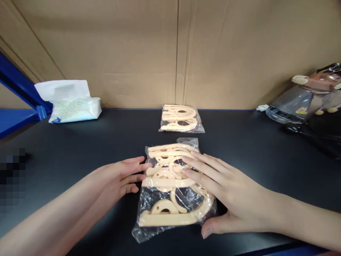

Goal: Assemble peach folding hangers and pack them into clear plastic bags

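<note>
A clear plastic bag point(176, 185) of beige, curved, flat-looking pieces lies on the black tabletop between my hands. The pieces look like foldable hangers, with holes in some of the rounded parts. At the bag's left edge is my left hand point(128, 176), fingers apart, its fingertips at the plastic. My right hand point(226, 188) rests over the bag's right side with fingers spread and the thumb by its lower right corner. Farther back, a second clear bag point(181, 118) with similar beige pieces lies flat, apart from both hands.
A soft pack of tissues point(74, 108) stands at the back left, one sheet sticking out. At the back right is a transparent jug point(293, 103) beside dark items. Brown cardboard point(133, 53) walls off the back of the black table point(106, 142). A blue frame point(18, 85) runs along the left.
</note>
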### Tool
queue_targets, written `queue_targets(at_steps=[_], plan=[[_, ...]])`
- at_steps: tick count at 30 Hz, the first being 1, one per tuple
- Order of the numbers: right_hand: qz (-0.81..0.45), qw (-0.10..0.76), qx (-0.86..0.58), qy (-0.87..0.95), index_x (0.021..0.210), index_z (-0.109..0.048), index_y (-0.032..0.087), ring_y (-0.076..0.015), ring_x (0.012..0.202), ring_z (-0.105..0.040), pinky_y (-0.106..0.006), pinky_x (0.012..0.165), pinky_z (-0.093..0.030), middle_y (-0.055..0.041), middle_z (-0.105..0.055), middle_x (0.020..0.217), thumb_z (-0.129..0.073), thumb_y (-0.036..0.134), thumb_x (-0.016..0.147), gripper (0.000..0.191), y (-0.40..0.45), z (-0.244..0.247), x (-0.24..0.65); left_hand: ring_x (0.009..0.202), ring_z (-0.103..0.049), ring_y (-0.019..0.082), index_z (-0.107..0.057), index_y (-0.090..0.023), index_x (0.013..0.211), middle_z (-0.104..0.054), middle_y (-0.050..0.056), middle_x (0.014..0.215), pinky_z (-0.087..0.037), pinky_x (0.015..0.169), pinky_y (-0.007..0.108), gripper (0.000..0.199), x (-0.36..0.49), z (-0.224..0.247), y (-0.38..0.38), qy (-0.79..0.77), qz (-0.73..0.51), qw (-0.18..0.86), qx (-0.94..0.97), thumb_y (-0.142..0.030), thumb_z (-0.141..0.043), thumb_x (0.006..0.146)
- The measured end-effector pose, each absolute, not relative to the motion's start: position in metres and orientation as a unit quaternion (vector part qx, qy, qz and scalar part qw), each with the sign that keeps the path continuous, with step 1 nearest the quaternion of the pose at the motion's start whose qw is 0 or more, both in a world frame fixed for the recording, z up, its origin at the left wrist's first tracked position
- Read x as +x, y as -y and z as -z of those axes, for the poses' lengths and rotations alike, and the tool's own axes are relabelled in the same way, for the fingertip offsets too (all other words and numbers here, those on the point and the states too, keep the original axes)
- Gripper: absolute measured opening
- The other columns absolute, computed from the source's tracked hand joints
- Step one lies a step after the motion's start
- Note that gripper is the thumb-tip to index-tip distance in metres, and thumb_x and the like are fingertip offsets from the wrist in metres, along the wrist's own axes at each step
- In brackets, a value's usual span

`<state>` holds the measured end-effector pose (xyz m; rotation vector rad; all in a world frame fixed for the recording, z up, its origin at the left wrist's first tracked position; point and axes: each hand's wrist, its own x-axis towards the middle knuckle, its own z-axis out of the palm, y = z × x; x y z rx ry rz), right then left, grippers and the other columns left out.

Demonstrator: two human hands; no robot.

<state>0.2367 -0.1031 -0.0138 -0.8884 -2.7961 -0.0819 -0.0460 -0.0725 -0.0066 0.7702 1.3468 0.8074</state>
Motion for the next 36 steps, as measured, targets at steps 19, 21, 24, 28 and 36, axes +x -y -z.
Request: queue_targets(at_steps=[19, 21, 24, 28, 36], plan=[[0.097, 0.122, -0.346, 0.925, 0.153, -0.025, 0.002, -0.0302, 0.152, -0.017, -0.047, 0.115, -0.04, -0.0184, -0.023, 0.162, -0.062, 0.056, 0.085, 0.093, 0.105, 0.015, 0.242, 0.088, -0.075, 0.025, -0.046, -0.03, 0.132, -0.074, 0.004, 0.108, -0.063, 0.076, 0.03, 0.066, 0.023, -0.037, 0.09, -0.494, -0.41, 0.688, 0.34, -0.011, -0.077, 0.077], [0.117, 0.134, -0.358, 0.916, 0.152, -0.027, 0.004, -0.0302, 0.151, -0.019, -0.049, 0.116, -0.037, -0.0175, -0.026, 0.161, -0.062, 0.05, 0.086, 0.087, 0.093, 0.003, 0.244, 0.084, -0.075, 0.022, -0.049, -0.031, 0.13, -0.074, 0.003, 0.109, -0.063, 0.073, 0.028, 0.063, 0.024, -0.039, 0.076, -0.464, -0.417, 0.691, 0.365, -0.013, -0.078, 0.077], [0.132, 0.167, -0.354, 0.911, 0.151, -0.033, 0.009, -0.034, 0.15, -0.022, -0.056, 0.118, -0.031, -0.017, -0.03, 0.161, -0.053, 0.072, 0.084, 0.094, 0.059, -0.017, 0.247, 0.074, -0.073, 0.016, -0.051, -0.029, 0.128, -0.072, 0.002, 0.108, -0.06, 0.061, 0.02, 0.062, 0.028, -0.042, 0.041, -0.414, -0.449, 0.664, 0.431, -0.01, -0.078, 0.075], [0.105, 0.168, -0.375, 0.906, 0.152, -0.033, 0.015, -0.0341, 0.15, -0.021, -0.057, 0.118, -0.028, -0.0168, -0.03, 0.161, -0.042, 0.08, 0.084, 0.095, 0.0, -0.024, 0.249, 0.058, -0.065, 0.011, -0.051, -0.021, 0.122, -0.069, 0.0, 0.088, -0.058, 0.056, 0.021, 0.049, 0.036, -0.038, -0.019, -0.386, -0.456, 0.622, 0.506, -0.008, -0.069, 0.079], [0.047, 0.146, -0.385, 0.91, 0.154, -0.031, 0.015, -0.0326, 0.15, -0.022, -0.059, 0.118, -0.025, -0.0168, -0.028, 0.161, -0.043, 0.08, 0.083, 0.097, -0.049, 0.007, 0.248, 0.101, -0.07, 0.028, -0.051, -0.012, 0.124, -0.067, 0.018, 0.116, -0.059, 0.084, 0.04, 0.048, 0.031, -0.018, -0.068, -0.447, -0.368, 0.522, 0.626, -0.023, -0.068, 0.08]])
